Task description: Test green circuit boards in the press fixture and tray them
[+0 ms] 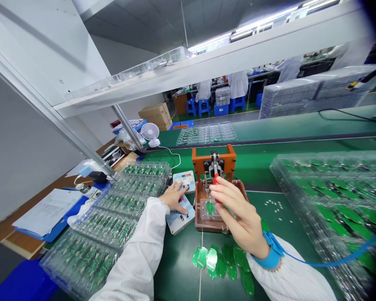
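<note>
Two bare hands are present at the inspection point, both in white cleanroom sleeves. The right hand [235,213] is closed, its fingers pinching a red handle [217,188] directly above a brown-and-orange bench fixture [213,159]; the fingers hide whether the handle belongs to a separate tool or to the fixture's clamp. Inside the fixture base, a clear plastic nest [210,209] holds a green circuit board [210,207], partly blocked from view by the right hand. The left hand [175,198] lies open, fingers spread, on a lower control box [179,215], just below a digital readout unit [184,180].

A blue wrist strap [268,255] encircles the right wrist, its blue cord [332,261] running off to the right. Loose green boards [219,263] lie in a heap on the green tabletop [175,267] below the fixture, and small white pieces [274,209] are scattered beside it. Stacked clear trays of circuit boards [113,213] line the left side; a taller stack [332,200] stands on the right. A white overhead shelf [207,79] crosses the upper view, partly obstructing the far aisle, where co-workers in white smocks [238,83] sit on blue stools [200,108].
</note>
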Action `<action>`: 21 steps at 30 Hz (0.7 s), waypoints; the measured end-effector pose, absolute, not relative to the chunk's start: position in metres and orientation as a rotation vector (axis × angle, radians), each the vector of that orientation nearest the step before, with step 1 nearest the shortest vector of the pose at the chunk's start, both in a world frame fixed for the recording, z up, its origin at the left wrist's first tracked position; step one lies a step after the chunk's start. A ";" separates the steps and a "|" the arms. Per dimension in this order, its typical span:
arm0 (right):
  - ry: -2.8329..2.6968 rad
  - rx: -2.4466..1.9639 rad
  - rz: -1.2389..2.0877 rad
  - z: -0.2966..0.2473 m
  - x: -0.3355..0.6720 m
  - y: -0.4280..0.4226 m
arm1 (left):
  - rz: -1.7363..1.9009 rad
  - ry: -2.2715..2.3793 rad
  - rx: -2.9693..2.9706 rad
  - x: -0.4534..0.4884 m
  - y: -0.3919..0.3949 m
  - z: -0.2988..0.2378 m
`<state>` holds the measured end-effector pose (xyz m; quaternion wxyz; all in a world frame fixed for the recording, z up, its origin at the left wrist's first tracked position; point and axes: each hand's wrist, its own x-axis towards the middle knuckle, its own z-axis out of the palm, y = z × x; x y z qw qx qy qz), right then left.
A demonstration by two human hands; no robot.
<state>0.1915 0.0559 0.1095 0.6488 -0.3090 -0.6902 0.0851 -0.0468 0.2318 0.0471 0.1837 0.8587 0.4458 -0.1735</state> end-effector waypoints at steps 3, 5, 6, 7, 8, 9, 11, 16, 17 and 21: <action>-1.569 -0.701 0.196 0.109 0.191 0.057 | -0.508 1.249 2.431 -0.046 0.232 0.049; -1.571 -0.689 0.188 0.108 0.191 0.058 | -0.540 1.249 2.435 -0.044 0.232 0.050; -1.570 -0.681 0.182 0.108 0.191 0.058 | -0.562 1.252 2.436 -0.044 0.232 0.051; -1.567 -0.674 0.176 0.107 0.191 0.059 | -0.583 1.259 2.435 -0.042 0.231 0.052; -1.565 -0.668 0.173 0.107 0.191 0.059 | -0.603 1.267 2.435 -0.041 0.231 0.053; -1.564 -0.664 0.173 0.107 0.191 0.059 | -0.618 1.275 2.436 -0.040 0.230 0.053; -1.564 -0.658 0.175 0.106 0.191 0.059 | -0.635 1.282 2.437 -0.039 0.230 0.054; -1.566 -0.656 0.169 0.106 0.190 0.059 | -0.613 1.266 2.432 -0.042 0.231 0.053; -1.568 -0.659 0.169 0.106 0.190 0.059 | -0.588 1.256 2.431 -0.044 0.231 0.053; -1.583 -0.663 0.167 0.106 0.191 0.060 | -0.538 1.290 2.391 -0.053 0.230 0.056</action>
